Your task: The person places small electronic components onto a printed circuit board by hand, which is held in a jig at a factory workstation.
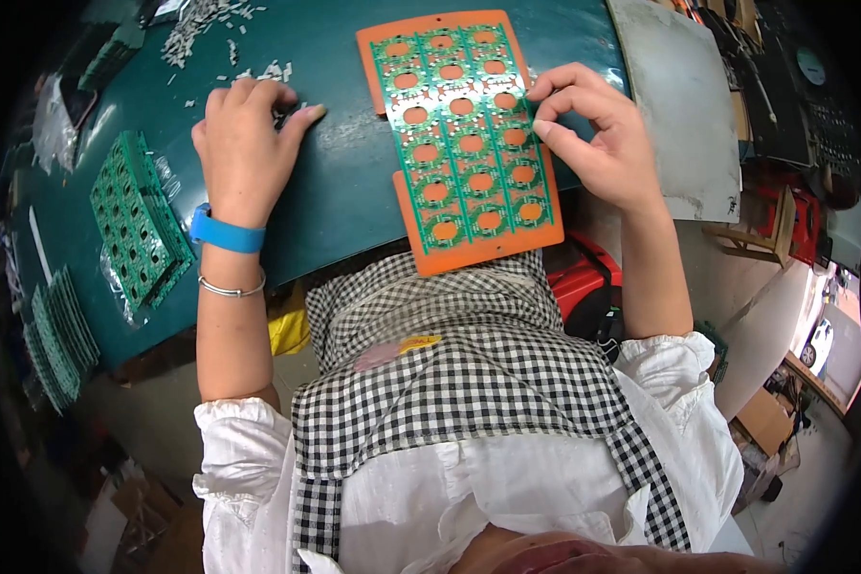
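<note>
In front of me a green circuit board panel with rows of round cutouts lies on an orange fixture plate. The plate tilts slightly and reaches past the table's near edge. My right hand is at the panel's right edge, its thumb and fingers drawn together in a pinch; whatever may be between the tips is hidden. To the left of the plate, my left hand rests low over the table with its fingers bent and the thumb apart from them. Small dark bits show beside its fingertips, near scattered pale parts.
On the left of the green table stand stacked circuit boards and more boards on edge. A grey-white board lies at the right. Below it are a wooden stool and a red item.
</note>
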Demonstrator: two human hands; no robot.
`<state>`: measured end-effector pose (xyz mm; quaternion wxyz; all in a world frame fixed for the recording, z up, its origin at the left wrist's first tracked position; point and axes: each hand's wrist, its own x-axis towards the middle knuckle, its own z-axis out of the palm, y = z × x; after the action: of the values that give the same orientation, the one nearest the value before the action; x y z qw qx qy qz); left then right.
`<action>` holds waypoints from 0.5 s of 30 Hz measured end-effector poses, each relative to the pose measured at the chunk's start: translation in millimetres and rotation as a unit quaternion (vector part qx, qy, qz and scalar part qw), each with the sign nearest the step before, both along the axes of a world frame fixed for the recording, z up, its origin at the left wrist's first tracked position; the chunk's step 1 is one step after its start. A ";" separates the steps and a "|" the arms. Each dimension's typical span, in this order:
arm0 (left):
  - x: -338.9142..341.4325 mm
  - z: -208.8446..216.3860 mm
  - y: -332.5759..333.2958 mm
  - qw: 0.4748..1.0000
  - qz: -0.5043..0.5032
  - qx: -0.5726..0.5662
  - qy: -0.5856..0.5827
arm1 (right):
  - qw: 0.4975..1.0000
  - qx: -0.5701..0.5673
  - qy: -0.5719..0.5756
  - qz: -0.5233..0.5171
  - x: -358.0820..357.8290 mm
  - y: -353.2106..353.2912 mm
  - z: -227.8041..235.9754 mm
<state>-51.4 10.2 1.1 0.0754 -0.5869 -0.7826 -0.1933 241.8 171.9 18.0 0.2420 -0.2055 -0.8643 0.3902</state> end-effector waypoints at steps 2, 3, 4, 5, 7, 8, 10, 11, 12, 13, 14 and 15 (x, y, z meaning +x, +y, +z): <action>-2.4 -6.1 -3.4 0.998 0.001 -0.048 -0.032 | 1.000 0.007 -0.001 0.006 4.3 1.0 -6.6; -1.6 -7.6 -3.8 0.998 -0.003 -0.047 -0.035 | 1.000 0.011 0.001 0.016 5.9 -0.3 -9.6; -0.5 -8.7 -4.0 0.998 -0.011 -0.039 -0.041 | 1.000 -0.002 -0.005 0.014 7.6 -1.1 -12.0; 0.3 -9.3 -3.9 0.998 -0.019 -0.032 -0.047 | 1.000 -0.001 -0.007 0.011 9.0 -1.6 -12.6; -0.5 -11.4 -1.6 0.997 -0.032 -0.027 -0.064 | 0.999 0.027 0.003 0.021 10.2 -1.4 -14.7; -0.3 -12.0 -0.3 0.996 -0.042 -0.024 -0.079 | 0.999 0.028 0.002 0.018 10.1 -1.5 -14.7; 2.8 -9.1 -1.5 0.994 -0.027 -0.010 -0.106 | 1.000 0.012 0.000 -0.013 8.6 -2.0 -15.6; 4.4 -7.5 -1.9 0.991 -0.011 0.003 -0.132 | 1.000 0.012 0.001 -0.014 7.5 -0.9 -17.0; 5.7 -6.1 -1.2 0.991 -0.012 0.004 -0.132 | 1.000 0.025 0.007 -0.014 6.4 1.2 -18.5; 7.0 -4.7 -0.4 0.982 0.002 0.004 -0.189 | 0.999 0.039 0.012 -0.014 5.7 2.7 -19.7; 8.2 -4.0 0.4 0.969 0.017 0.004 -0.245 | 0.999 0.039 0.012 -0.015 5.6 2.9 -20.7; 9.4 -4.1 0.1 0.969 0.017 0.004 -0.244 | 0.998 0.052 0.009 -0.016 5.1 2.9 -22.0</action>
<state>-42.0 10.3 -3.1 -0.1124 -0.5080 -0.7864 -0.3329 246.8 174.8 -4.0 0.2660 -0.2029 -0.8781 0.3422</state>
